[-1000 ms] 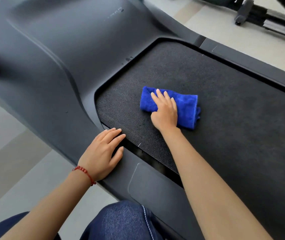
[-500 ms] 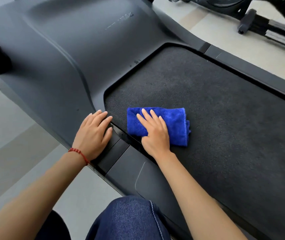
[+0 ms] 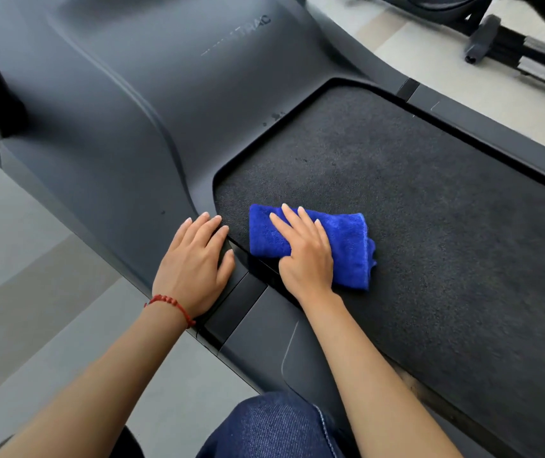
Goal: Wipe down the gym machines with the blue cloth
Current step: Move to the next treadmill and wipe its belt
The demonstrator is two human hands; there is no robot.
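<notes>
A folded blue cloth (image 3: pixel 347 246) lies on the black treadmill belt (image 3: pixel 430 209), near the belt's front left corner. My right hand (image 3: pixel 304 256) presses flat on the cloth with straight fingers, covering its left half. My left hand (image 3: pixel 195 266) rests flat on the grey side rail (image 3: pixel 258 325) just left of the cloth, fingers straight, a red bracelet on the wrist. The grey motor cover (image 3: pixel 115 110) of the treadmill fills the upper left.
The far side rail (image 3: pixel 496 127) borders the belt on the right. Another machine's black frame (image 3: pixel 512 44) stands on the pale floor at the top right. My knee in blue jeans (image 3: pixel 271 428) is at the bottom, beside the near rail. Grey floor (image 3: pixel 33 325) lies to the left.
My right hand slid the cloth from the middle of the belt toward the near left corner. My left hand shifted forward along the side rail, closer to the motor cover.
</notes>
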